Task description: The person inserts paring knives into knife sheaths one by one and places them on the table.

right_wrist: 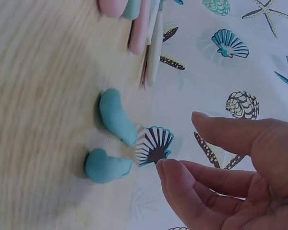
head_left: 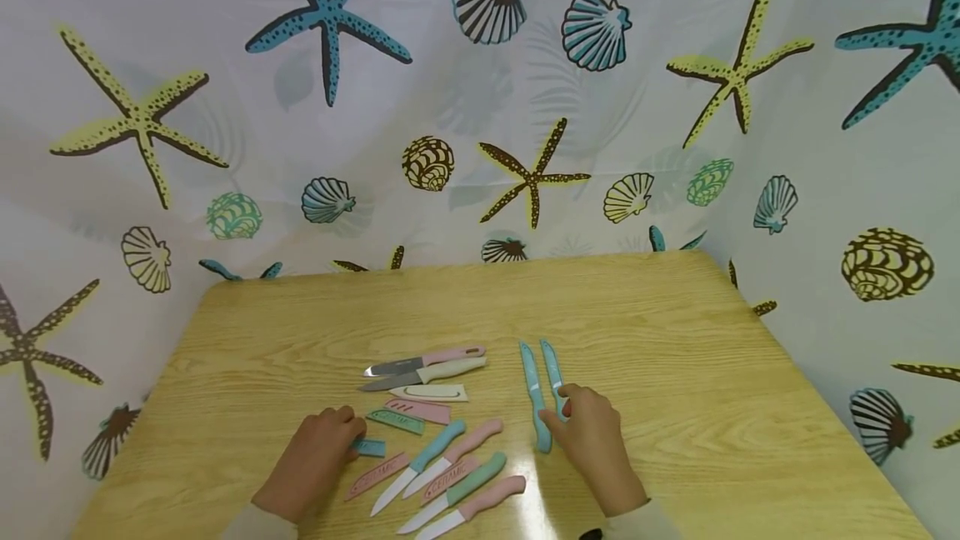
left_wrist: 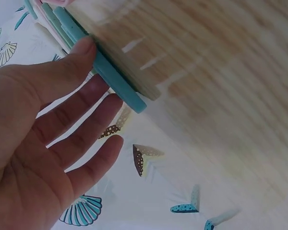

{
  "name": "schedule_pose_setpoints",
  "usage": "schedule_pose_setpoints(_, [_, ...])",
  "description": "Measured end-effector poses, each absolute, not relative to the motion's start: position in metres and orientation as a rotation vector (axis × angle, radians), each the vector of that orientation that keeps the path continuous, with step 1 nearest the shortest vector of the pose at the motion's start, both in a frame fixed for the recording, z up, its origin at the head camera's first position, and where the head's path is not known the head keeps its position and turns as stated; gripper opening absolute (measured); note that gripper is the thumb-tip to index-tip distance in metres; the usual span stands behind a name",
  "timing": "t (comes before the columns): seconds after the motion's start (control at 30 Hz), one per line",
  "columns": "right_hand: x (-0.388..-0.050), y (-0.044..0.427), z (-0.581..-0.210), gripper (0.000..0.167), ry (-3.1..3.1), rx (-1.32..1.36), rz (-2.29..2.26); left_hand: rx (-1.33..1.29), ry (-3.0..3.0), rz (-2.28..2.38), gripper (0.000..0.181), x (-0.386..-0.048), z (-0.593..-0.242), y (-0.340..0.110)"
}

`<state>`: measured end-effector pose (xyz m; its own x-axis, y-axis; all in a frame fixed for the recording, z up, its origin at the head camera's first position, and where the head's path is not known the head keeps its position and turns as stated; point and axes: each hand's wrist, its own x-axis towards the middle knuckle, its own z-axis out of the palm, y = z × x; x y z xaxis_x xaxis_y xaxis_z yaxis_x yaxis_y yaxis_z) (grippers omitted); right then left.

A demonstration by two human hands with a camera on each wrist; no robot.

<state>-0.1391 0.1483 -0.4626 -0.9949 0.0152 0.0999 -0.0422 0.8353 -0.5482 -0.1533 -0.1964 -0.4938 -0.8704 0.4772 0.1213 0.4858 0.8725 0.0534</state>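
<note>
Blue sheath (head_left: pixel 371 447) sits just nearer the person than the green sheath (head_left: pixel 395 421) — left hand (head_left: pixel 318 457) pinches it, thumb against fingers. Right hand (head_left: pixel 592 444) loose, thumb and fingers parted, beside two blue knives (head_left: pixel 533 386) well right of the green sheath. Step looks like placing or lifting, can't tell which; next move probably calls for a light fingertip hold. Wood-grain table (head_left: pixel 660 340) under the green sheath, shell-and-starfish cloth (head_left: pixel 435 98) beyond it.

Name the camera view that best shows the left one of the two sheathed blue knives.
The head view: the left sheathed blue knife shows there almost whole, from end to end. The right wrist view shows mainly its foreshortened handle; I cannot pick it out in the left wrist view.
</note>
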Motion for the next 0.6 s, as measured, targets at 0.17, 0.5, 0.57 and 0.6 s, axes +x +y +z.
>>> schedule_pose_setpoints(0.17, [-0.138, 0.140, -0.462, 0.034, -2.880, 0.162, 0.933, -0.851, -2.879, -0.088, 0.023, -0.153, -0.494, -0.200])
schedule_pose_setpoints(0.5, [-0.141, 0.111, -0.458, 0.025, -2.867, 0.497, 0.992, -0.785, -2.858, -0.240, 0.021, -0.150, -0.483, -0.204])
schedule_pose_setpoints(0.57, [-0.141, 0.104, -0.456, 0.025, -2.874, 0.522, 1.010, -0.756, -2.858, -0.374, 0.019, -0.149, -0.479, -0.203])
schedule_pose_setpoints(0.6, [-0.141, 0.101, -0.456, 0.025, -2.883, 0.533, 1.019, -0.740, -2.857, -0.448, 0.018, -0.149, -0.477, -0.202])
